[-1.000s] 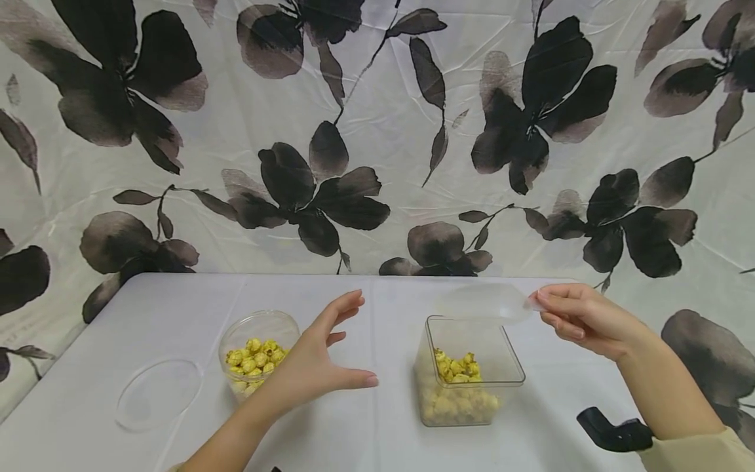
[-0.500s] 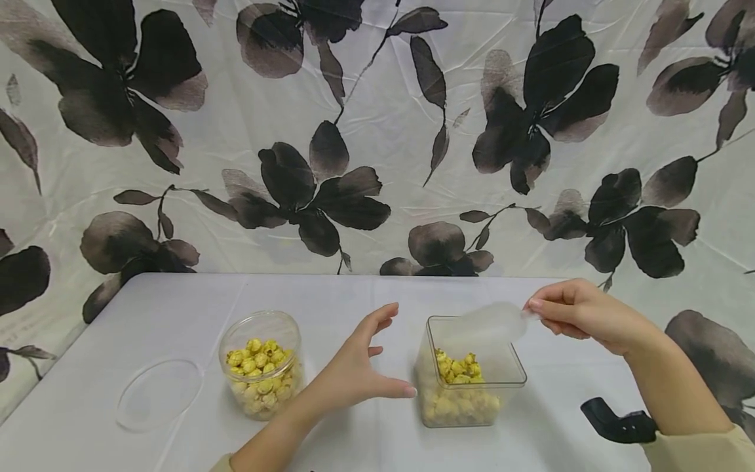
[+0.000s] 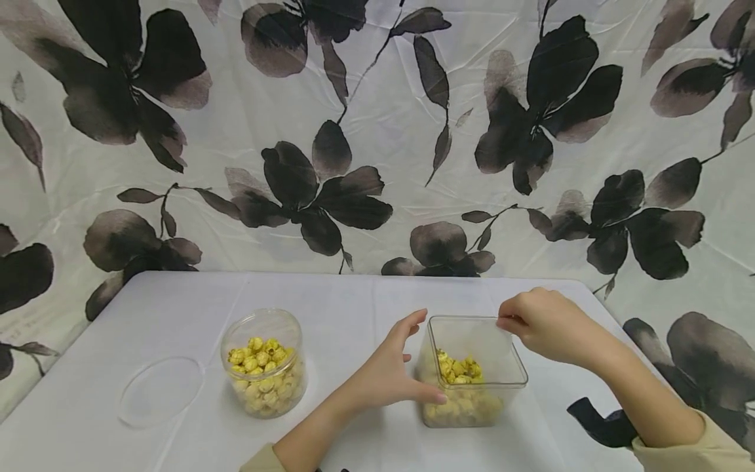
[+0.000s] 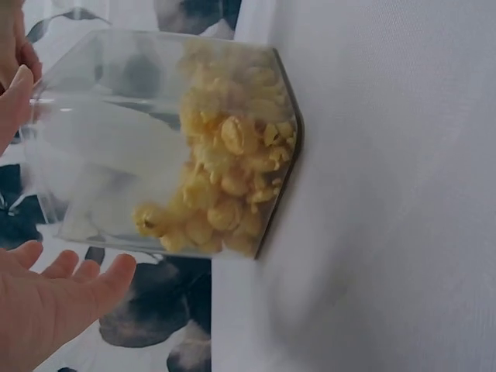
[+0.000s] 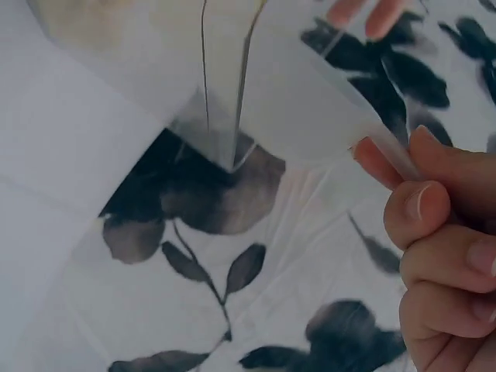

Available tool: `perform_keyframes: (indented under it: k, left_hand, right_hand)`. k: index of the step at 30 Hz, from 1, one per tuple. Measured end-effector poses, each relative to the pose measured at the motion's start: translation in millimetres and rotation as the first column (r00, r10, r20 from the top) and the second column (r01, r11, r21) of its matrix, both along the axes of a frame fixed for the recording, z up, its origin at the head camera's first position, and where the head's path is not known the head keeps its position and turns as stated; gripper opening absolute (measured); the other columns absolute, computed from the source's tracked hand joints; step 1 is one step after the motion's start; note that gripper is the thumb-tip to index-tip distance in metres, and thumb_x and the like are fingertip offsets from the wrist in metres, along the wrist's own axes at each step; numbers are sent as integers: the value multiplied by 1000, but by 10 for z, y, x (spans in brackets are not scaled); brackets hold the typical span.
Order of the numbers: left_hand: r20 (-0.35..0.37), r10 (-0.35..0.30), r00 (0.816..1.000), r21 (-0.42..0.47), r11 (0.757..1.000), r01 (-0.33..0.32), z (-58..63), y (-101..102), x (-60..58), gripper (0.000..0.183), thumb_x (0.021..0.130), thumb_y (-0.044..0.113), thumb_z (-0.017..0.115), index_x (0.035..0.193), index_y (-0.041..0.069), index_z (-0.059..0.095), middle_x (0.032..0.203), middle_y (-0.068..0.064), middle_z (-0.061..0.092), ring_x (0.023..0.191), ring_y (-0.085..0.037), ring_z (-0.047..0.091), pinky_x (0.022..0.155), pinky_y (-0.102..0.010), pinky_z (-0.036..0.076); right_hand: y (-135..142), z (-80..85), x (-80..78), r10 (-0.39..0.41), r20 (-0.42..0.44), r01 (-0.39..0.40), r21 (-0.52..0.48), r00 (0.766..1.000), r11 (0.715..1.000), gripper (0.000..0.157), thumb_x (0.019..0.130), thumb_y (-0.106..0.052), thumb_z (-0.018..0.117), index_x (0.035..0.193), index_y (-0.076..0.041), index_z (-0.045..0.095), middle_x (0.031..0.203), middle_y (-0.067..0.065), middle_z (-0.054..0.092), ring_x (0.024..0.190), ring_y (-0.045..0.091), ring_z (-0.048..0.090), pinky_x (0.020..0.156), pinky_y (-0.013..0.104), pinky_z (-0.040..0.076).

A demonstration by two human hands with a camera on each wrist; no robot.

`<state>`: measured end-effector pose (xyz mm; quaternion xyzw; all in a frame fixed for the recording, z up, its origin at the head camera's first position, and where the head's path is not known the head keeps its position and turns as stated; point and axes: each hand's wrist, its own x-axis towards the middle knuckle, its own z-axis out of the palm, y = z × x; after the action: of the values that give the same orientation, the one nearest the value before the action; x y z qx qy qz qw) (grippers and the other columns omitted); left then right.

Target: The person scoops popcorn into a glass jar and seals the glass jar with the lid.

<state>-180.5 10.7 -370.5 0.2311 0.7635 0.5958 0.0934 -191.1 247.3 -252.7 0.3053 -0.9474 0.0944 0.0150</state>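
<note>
A clear square container (image 3: 479, 385) with yellow popcorn (image 3: 457, 369) in its lower part stands right of centre. My right hand (image 3: 548, 328) pinches the handle of a translucent white plastic scoop (image 5: 302, 108) above the container's back right corner. Through the clear wall, the left wrist view shows the scoop's bowl (image 4: 116, 139) tilted down inside, above or beside the popcorn. My left hand (image 3: 392, 370) is spread at the container's left side, its thumb in front and fingers toward the back. Whether it touches the wall I cannot tell.
A round clear jar (image 3: 299, 370) of yellow popcorn stands to the left. Left of it, a round clear lid (image 3: 160, 393) lies flat on the white table (image 3: 330, 314). A floral cloth (image 3: 413, 131) hangs behind the table. A black curved piece (image 3: 601, 423) sits at my right wrist.
My left hand has moved right, from in front of the jar to the square container's side. My right hand has moved left and turned, bringing the scoop down into the container.
</note>
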Motion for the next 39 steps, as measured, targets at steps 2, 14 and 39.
perform_keyframes:
  k: [2, 14, 39]
  left_hand:
    - [10, -5, 1000, -6, 1000, 5, -25, 37, -1, 107, 65, 24, 86, 147, 26, 18, 150, 7, 22, 137, -14, 22, 101, -44, 35]
    - [-2, -27, 1000, 5, 1000, 27, -73, 115, -46, 112, 64, 25, 87, 149, 24, 14, 150, 1, 21, 136, -13, 22, 102, -43, 35]
    - [-4, 24, 1000, 39, 999, -24, -174, 184, -57, 108, 62, 25, 88, 147, 23, 20, 145, 4, 26, 132, -13, 26, 97, -33, 42]
  right_hand:
    - [-87, -45, 31, 2, -53, 2, 72, 999, 997, 27, 86, -7, 64, 62, -17, 56, 54, -10, 38, 50, 6, 34, 45, 23, 30]
    - [-430, -237, 107, 152, -310, 5, 452, 939, 892, 19, 69, -6, 78, 63, -15, 62, 58, -2, 56, 46, 14, 49, 40, 30, 45]
    - [-105, -281, -300, 78, 228, -80, 0, 971, 997, 31, 82, 4, 59, 55, -12, 55, 53, -10, 40, 52, 6, 31, 50, 21, 29]
